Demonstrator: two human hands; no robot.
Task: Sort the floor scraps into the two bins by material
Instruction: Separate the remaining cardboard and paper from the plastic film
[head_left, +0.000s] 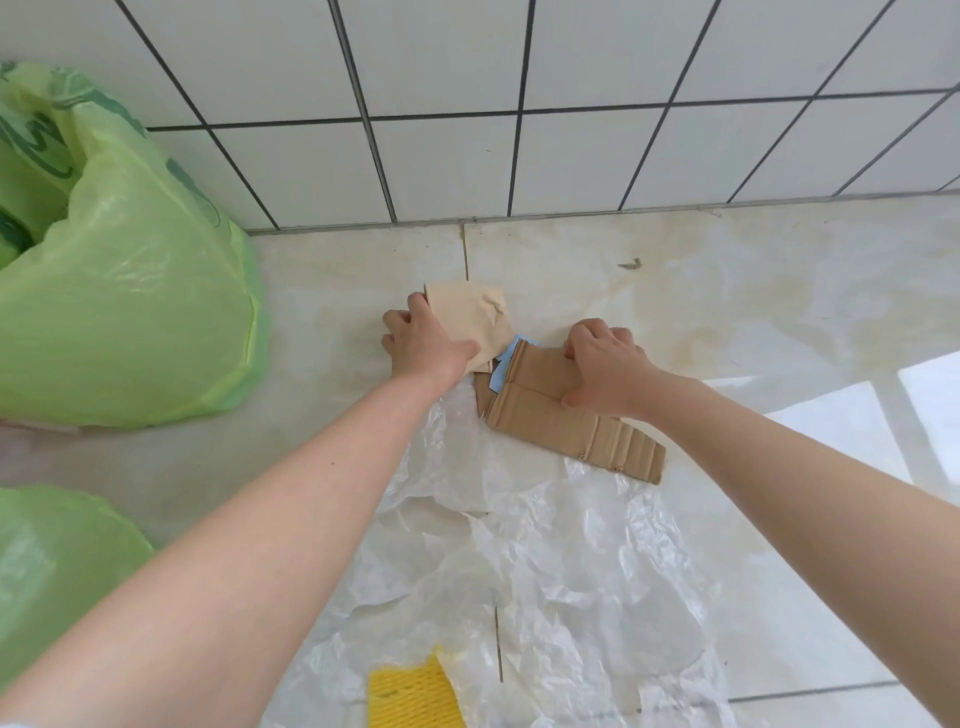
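Left hand: fingers curled round near-left edge of tan paper piece, thumb on top; sheet extends away and right from fingers.
Right hand: fingers pinch upper end of corrugated cardboard strip; long axis runs down-right from thumb.
Blue scrap: between hands, partly under both.
Clear plastic film: under cardboard, nearer body.
Yellow foam net: nearest body.
Green-lined bins: left of left hand, open floor between.
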